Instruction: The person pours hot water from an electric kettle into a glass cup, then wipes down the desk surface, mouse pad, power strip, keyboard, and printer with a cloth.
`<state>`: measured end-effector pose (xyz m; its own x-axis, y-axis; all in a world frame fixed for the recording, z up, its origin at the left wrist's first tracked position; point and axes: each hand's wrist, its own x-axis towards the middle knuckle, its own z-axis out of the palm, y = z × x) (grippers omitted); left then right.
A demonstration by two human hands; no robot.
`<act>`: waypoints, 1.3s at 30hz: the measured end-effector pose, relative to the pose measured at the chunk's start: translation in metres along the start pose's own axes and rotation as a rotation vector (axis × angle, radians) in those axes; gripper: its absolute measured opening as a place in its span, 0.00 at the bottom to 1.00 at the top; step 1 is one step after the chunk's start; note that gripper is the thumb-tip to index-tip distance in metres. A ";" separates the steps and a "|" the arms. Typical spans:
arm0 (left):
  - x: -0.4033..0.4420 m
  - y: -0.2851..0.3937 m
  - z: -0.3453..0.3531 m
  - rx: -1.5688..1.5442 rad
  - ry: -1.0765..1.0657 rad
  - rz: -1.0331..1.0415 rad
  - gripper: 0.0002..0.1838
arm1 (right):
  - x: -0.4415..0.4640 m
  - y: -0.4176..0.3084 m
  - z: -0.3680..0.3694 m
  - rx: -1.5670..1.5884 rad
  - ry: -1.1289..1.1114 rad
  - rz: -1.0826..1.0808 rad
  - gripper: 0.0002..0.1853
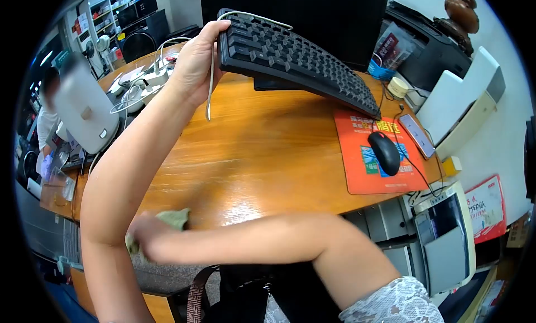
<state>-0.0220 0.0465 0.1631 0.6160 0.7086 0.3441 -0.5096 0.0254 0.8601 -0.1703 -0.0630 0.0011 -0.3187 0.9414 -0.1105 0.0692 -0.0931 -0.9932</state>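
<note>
My left hand (pixel 198 60) grips the left end of a black keyboard (pixel 296 58), holding it raised and tilted above the wooden desk (pixel 245 150). A pale cable loops over the keyboard's end and hangs beside that hand. Low on the left, at the desk's front edge, my right hand (pixel 153 233) is closed on a green cloth (pixel 174 218); motion blurs it. My right forearm crosses in front of my body, passing beyond my left arm's elbow.
A black mouse (pixel 385 153) rests on a red mouse pad (pixel 357 166), beside a phone (pixel 417 135). Behind the keyboard stands a monitor (pixel 335 21). White power strips and cables (pixel 156 77) lie left. A printer (pixel 424 44) stands back right; a person (pixel 47 122) is far left.
</note>
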 end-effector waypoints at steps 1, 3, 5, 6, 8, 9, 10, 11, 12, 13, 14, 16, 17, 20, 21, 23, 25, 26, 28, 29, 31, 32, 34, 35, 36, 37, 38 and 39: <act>0.002 -0.001 -0.002 -0.002 -0.003 -0.001 0.10 | -0.025 -0.010 -0.034 -0.235 0.095 -0.215 0.09; 0.010 -0.004 -0.005 -0.059 -0.041 -0.007 0.10 | -0.055 -0.021 -0.107 -0.451 0.231 -0.467 0.13; 0.016 -0.008 -0.010 -0.065 -0.046 0.008 0.11 | -0.070 -0.033 -0.194 0.204 0.097 -0.146 0.15; 0.022 -0.011 -0.021 -0.052 -0.087 -0.011 0.13 | -0.096 -0.041 -0.222 -0.545 0.436 -0.519 0.15; 0.021 -0.012 -0.023 -0.045 -0.060 -0.005 0.13 | -0.116 -0.055 -0.285 -0.355 0.551 -0.059 0.19; 0.020 -0.012 -0.022 -0.040 -0.047 -0.002 0.13 | -0.112 -0.053 -0.319 -0.514 0.584 0.059 0.20; 0.018 -0.015 -0.022 -0.060 -0.048 -0.013 0.13 | -0.109 -0.032 -0.345 -0.702 0.634 0.057 0.21; 0.016 -0.017 -0.022 -0.078 -0.049 -0.017 0.13 | -0.106 -0.011 -0.371 -0.890 0.693 0.065 0.22; 0.014 -0.016 -0.021 -0.096 -0.050 -0.015 0.13 | -0.102 0.008 -0.386 -1.115 0.765 -0.059 0.22; 0.008 -0.014 -0.019 -0.130 -0.047 -0.002 0.11 | -0.096 0.005 -0.376 -1.182 0.799 0.043 0.22; 0.005 -0.014 -0.019 -0.121 -0.021 -0.001 0.11 | -0.093 0.009 -0.364 -1.176 0.781 -0.003 0.22; 0.002 -0.016 -0.020 -0.102 0.016 -0.015 0.11 | -0.084 0.006 -0.330 -0.993 0.563 -0.048 0.21; 0.000 -0.016 -0.019 -0.140 0.011 -0.027 0.10 | -0.072 0.019 -0.304 -0.975 0.602 -0.187 0.20; 0.009 -0.030 -0.040 -0.151 0.033 -0.062 0.12 | -0.044 0.041 -0.186 -0.815 0.311 -0.225 0.17; 0.007 -0.035 -0.041 -0.164 0.059 -0.053 0.12 | -0.051 0.026 -0.135 -0.591 0.211 -0.207 0.12; 0.001 -0.048 -0.048 -0.193 0.112 -0.042 0.13 | -0.053 0.031 -0.068 -0.761 -0.058 -0.593 0.07; -0.003 -0.063 -0.062 -0.220 0.166 -0.033 0.13 | -0.050 0.035 -0.038 -0.792 -0.055 -0.729 0.11; -0.005 -0.071 -0.069 -0.231 0.192 -0.031 0.14 | -0.058 0.027 -0.036 -0.705 -0.036 -0.737 0.13; -0.007 -0.083 -0.079 -0.249 0.232 -0.073 0.12 | -0.070 0.019 -0.055 -0.641 -0.080 -0.639 0.14; -0.007 -0.088 -0.085 -0.237 0.258 -0.088 0.12 | -0.077 0.014 -0.065 -0.609 -0.102 -0.589 0.15; -0.003 -0.094 -0.095 -0.220 0.275 -0.101 0.11 | -0.086 0.026 -0.103 -0.566 0.106 -0.797 0.17; -0.001 -0.097 -0.101 -0.213 0.267 -0.105 0.11 | -0.097 0.018 -0.127 -0.624 0.200 -0.790 0.17; 0.007 -0.108 -0.113 -0.261 0.242 -0.092 0.11 | -0.119 0.006 -0.175 -0.654 0.378 -0.728 0.17; 0.013 -0.115 -0.118 -0.291 0.234 -0.090 0.12 | -0.129 0.002 -0.196 -0.658 0.410 -0.691 0.17; 0.016 -0.122 -0.123 -0.322 0.226 -0.089 0.13 | -0.144 -0.002 -0.213 -0.628 0.408 -0.632 0.18; 0.017 -0.126 -0.124 -0.329 0.216 -0.102 0.14 | -0.158 -0.004 -0.221 -0.596 0.443 -0.602 0.17; 0.017 -0.132 -0.124 -0.339 0.208 -0.114 0.14 | -0.172 -0.005 -0.229 -0.566 0.475 -0.570 0.17; 0.016 -0.138 -0.126 -0.347 0.204 -0.129 0.15 | -0.185 -0.001 -0.235 -0.521 0.475 -0.532 0.17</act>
<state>-0.0178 0.1435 0.0026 0.5741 0.8083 0.1306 -0.6298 0.3340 0.7013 0.1112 -0.1607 0.0312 -0.0127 0.8640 0.5033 0.4831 0.4460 -0.7535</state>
